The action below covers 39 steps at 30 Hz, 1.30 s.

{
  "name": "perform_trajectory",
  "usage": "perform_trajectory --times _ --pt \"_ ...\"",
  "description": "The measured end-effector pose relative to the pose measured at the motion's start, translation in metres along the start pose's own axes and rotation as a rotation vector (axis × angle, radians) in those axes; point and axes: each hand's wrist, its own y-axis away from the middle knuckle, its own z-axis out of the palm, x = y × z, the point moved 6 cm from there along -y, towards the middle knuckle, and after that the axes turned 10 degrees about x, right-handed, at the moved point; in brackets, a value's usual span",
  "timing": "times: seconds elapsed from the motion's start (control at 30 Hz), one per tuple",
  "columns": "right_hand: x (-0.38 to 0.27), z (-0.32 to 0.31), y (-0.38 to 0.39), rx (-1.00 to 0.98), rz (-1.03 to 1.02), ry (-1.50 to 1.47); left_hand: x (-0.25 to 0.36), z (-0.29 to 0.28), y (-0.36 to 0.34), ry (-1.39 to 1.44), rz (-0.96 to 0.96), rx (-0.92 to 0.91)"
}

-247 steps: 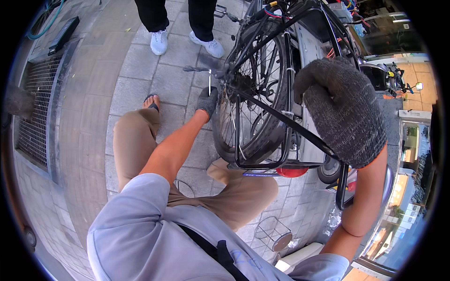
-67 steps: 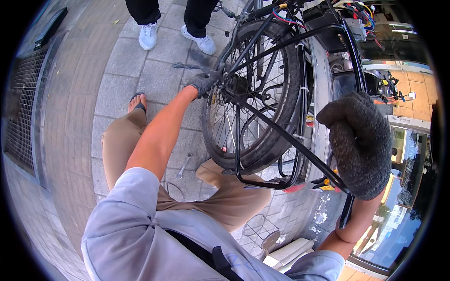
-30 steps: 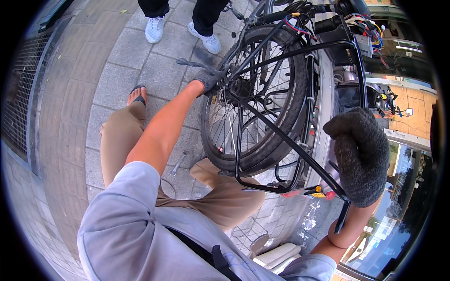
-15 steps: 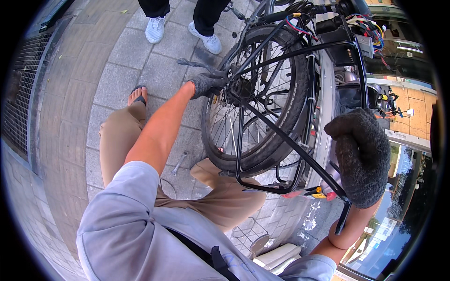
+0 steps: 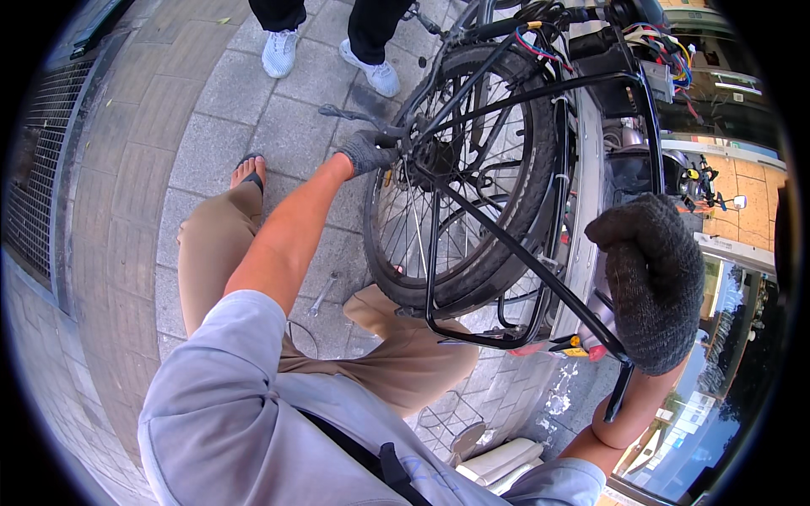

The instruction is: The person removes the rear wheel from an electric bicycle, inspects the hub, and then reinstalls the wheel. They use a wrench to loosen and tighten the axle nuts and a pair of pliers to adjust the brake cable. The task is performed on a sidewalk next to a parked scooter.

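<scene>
While reaching out to eleven o'clock with the gloved left hand [image 5: 373,153], has the wheel [image 5: 440,157] just beyond its fingertips, at three o'clock from that hand. Touches or nearly touches the frame end [image 5: 408,135] beside the wheel's centre, back of the hand turned upward, fingers pointing to three o'clock. Cannot tell whether clamped on a part there or only resting against it: fingertips lost among dark metal. Has a dark bar [image 5: 344,114] near that hand, at eleven o'clock from it, running into the frame end.

Holds the right hand [image 5: 648,287], gloved too, well apart from the left, at four o'clock from it and with the wheel at ten o'clock. Curls its fingers together in a loose fist over the far corner of the black rack [image 5: 533,263]. Cannot tell whether clamped round the tube, hidden under the hand.

Has a wrench [image 5: 322,295] lying on the paving [image 5: 224,143], at seven o'clock from the left hand. Faces another person's white shoes [image 5: 278,55] at eleven o'clock in the view, and a bunch of coloured wires [image 5: 677,57] at two.
</scene>
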Motion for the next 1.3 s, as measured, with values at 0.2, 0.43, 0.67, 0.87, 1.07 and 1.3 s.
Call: perform_trajectory --times 0.2,0.43,0.67,0.87,1.07,1.3 --pt "-0.003 -0.001 -0.001 -0.01 0.017 0.055 -0.019 0.005 0.012 0.353 -0.403 -0.087" --pt "0.001 0.0 0.0 -0.01 -0.018 0.038 0.019 0.014 0.013 0.112 -0.373 -0.088" --pt "0.003 0.0 0.0 -0.018 -0.04 0.029 0.046 0.011 0.019 0.087 -0.259 -0.038" --pt "0.001 -0.002 0.002 0.023 0.046 -0.055 0.064 0.018 0.023 0.003 -0.265 0.015" --pt "-0.01 -0.004 -0.002 0.03 0.041 -0.032 0.045 0.021 0.029 0.206 -0.324 0.065" --pt "-0.006 -0.016 -0.001 0.205 -0.027 -0.037 0.029 0.026 0.03 0.252 -0.374 0.051"
